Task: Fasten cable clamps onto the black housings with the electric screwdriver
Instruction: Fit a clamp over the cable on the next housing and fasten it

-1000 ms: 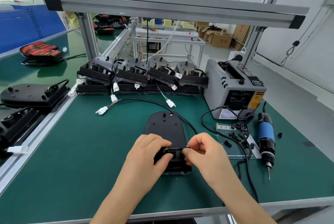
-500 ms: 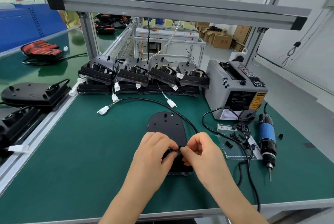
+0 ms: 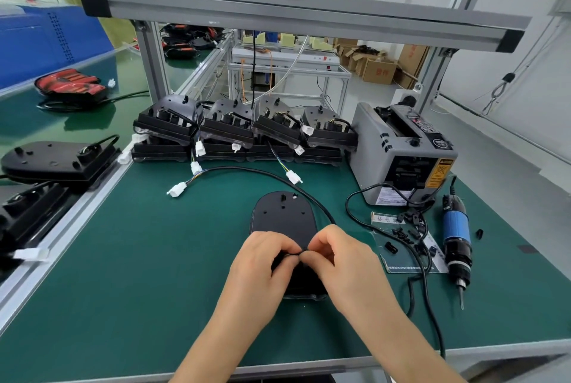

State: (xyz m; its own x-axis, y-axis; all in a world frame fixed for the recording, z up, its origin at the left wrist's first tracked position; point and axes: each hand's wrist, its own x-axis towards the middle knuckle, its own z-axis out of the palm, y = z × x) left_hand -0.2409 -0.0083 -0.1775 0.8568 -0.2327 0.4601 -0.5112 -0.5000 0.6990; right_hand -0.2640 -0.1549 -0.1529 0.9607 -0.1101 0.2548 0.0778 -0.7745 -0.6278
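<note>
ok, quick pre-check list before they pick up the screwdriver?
1. Black housing flat on the mat: ok.
2. Cable pinched between left hand and right hand over the housing: ok.
3. Clamp seated over the cable: cannot tell, fingers hide it.
4. Electric screwdriver lying free, right of the right hand: ok.
5. A hand free to take it: not ok, both busy.
6. Spare black clamps on the card beside it: ok.

We can't read much: yellow warning label (image 3: 438, 173) w/ a crossed-out symbol on the grey tape dispenser (image 3: 398, 147); red print on a cardboard box (image 3: 379, 71) and the card's (image 3: 404, 246) text are too blurry.
</note>
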